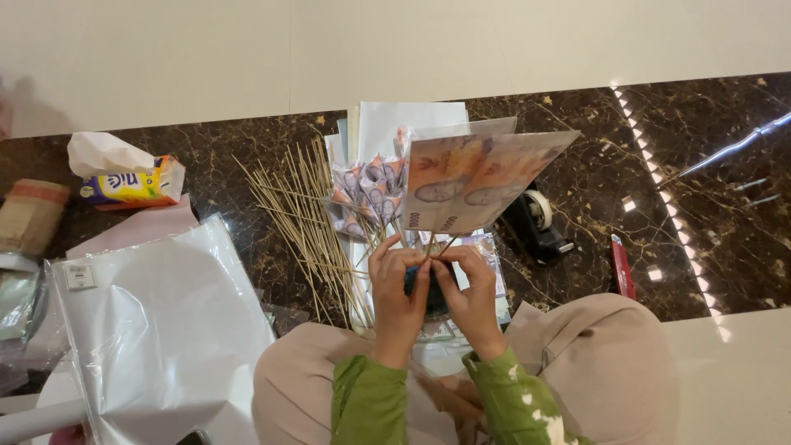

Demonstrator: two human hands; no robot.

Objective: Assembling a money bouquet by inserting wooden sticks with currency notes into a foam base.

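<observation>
A person sits on a dark brown marble floor (pixel 709 206), seen from above, with green sleeves and beige cloth over the knees. Both hands meet close in front of the body. The left hand (pixel 397 290) is curled with its fingers closed around a small dark object that I cannot identify, and around the lower ends of thin wooden skewers. The right hand (pixel 470 288) presses against it from the other side, fingertips pinched on the same bundle of sticks. Rising from that grip is a fan of large banknote sheets (pixel 474 177), pinkish orange, tilted up and away from the person, mounted on the held skewers.

Just behind the fan stands a cluster of small folded banknote cones (pixel 367 194), also on sticks. To the left of the hands, a loose pile of bare bamboo skewers (pixel 305 218) lies spread on the floor. Sheets of white paper (pixel 412 119) lie beneath and behind the cones.

Further left lies a big sheet of clear plastic wrapping (pixel 156 330), and beyond it a yellow tissue pack (pixel 128 183) with a white tissue sticking out. To the right of the hands sits a black tape dispenser (pixel 537 221), and further right a red utility knife (pixel 621 265).
</observation>
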